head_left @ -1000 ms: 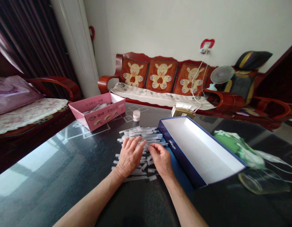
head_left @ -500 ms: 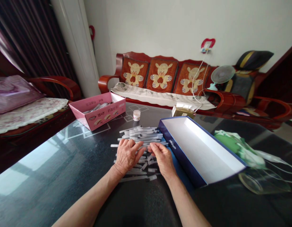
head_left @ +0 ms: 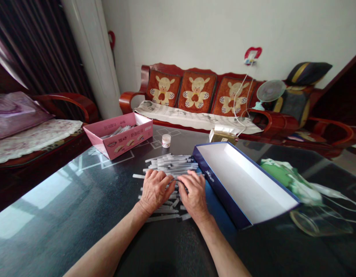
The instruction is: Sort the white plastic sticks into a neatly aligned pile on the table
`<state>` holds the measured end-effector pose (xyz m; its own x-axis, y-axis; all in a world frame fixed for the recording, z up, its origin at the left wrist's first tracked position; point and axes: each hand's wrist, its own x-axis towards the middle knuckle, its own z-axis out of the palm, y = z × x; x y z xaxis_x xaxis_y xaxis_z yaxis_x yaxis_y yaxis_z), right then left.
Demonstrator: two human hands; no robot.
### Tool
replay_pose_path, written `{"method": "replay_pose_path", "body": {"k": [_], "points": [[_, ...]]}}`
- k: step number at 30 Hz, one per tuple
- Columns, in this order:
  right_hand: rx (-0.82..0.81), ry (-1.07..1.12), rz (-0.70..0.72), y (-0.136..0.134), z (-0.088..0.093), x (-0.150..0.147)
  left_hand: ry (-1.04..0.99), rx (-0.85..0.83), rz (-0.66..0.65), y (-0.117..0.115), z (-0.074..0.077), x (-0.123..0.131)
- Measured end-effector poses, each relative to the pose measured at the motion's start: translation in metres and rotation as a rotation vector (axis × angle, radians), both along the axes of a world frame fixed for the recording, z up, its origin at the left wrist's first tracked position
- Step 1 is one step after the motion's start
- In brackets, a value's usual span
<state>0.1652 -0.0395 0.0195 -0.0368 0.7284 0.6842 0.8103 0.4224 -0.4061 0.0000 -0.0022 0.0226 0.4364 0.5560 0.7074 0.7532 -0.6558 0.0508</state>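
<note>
A pile of thin white sticks (head_left: 172, 163) lies on the dark glossy table (head_left: 80, 207). My left hand (head_left: 155, 190) rests palm down on the near part of the pile, fingers curled over several sticks. My right hand (head_left: 194, 194) lies beside it, fingers bent onto the same sticks. The two hands almost touch at the fingertips. An open blue box with a white inside (head_left: 244, 182) stands just right of my right hand and holds nothing I can see.
A pink carton (head_left: 120, 134) with more sticks stands at the back left. A small white jar (head_left: 166, 141) and a tan box (head_left: 222, 136) sit behind the pile. Green and clear plastic bags (head_left: 299, 184) lie at the right. A red wooden sofa (head_left: 195, 96) stands beyond the table.
My right hand has slid left and forward to close up against my left hand on the sticks. My left hand's fingers have curled down. One stick now pokes out to the left.
</note>
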Motion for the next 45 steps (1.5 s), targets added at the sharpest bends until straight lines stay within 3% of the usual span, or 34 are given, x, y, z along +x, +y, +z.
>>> {"method": "replay_pose_path", "body": {"k": [3, 7, 10, 13, 16, 22, 25, 29, 32, 34, 36, 37, 39, 42, 45], "points": [[-0.034, -0.035, -0.04, 0.002, -0.004, 0.005, -0.001, -0.003, -0.023, 0.005, -0.002, -0.005], [-0.039, 0.025, -0.138, 0.007, -0.009, 0.017, -0.097, 0.044, 0.043, 0.018, -0.006, -0.015], [-0.117, -0.016, -0.061, 0.005, -0.009, 0.014, -0.198, 0.053, 0.022, 0.02, -0.004, -0.018], [-0.164, -0.036, 0.02, 0.001, -0.009, 0.006, -0.35, -0.01, -0.09, 0.013, 0.007, -0.016], [-0.131, 0.042, 0.039, 0.0, -0.006, 0.002, -0.674, -0.18, -0.192, 0.007, 0.023, -0.011], [-0.119, 0.32, 0.137, 0.0, 0.0, -0.004, -1.698, -0.807, -0.486, 0.014, 0.05, -0.006], [-0.194, 0.45, 0.17, -0.002, 0.004, -0.01, -1.949, -1.015, -0.544, 0.015, 0.054, -0.005], [-0.271, 0.541, 0.212, -0.007, 0.009, -0.016, -2.067, -1.116, -0.52, 0.013, 0.05, 0.0], [-0.364, 0.593, 0.26, -0.007, 0.009, -0.017, -1.978, -1.109, -0.474, 0.017, 0.039, 0.001], [-0.395, 0.64, 0.233, -0.004, 0.006, -0.014, -1.783, -1.024, -0.371, 0.021, 0.03, -0.001], [-0.365, 0.683, 0.147, 0.0, 0.001, -0.009, -1.474, -0.811, -0.207, 0.024, 0.02, -0.005], [-0.335, 0.695, 0.103, 0.002, -0.001, -0.006, -1.263, -0.636, -0.111, 0.024, 0.016, -0.007], [-0.283, 0.667, 0.041, 0.005, -0.004, -0.001, -0.819, -0.298, -0.037, 0.021, 0.01, -0.01], [-0.28, 0.612, 0.031, 0.005, -0.002, 0.0, -0.292, -0.093, -0.118, 0.011, 0.004, -0.006], [-0.348, 0.654, 0.092, 0.001, 0.003, -0.005, -0.092, -0.043, -0.138, 0.003, 0.0, 0.002]]}}
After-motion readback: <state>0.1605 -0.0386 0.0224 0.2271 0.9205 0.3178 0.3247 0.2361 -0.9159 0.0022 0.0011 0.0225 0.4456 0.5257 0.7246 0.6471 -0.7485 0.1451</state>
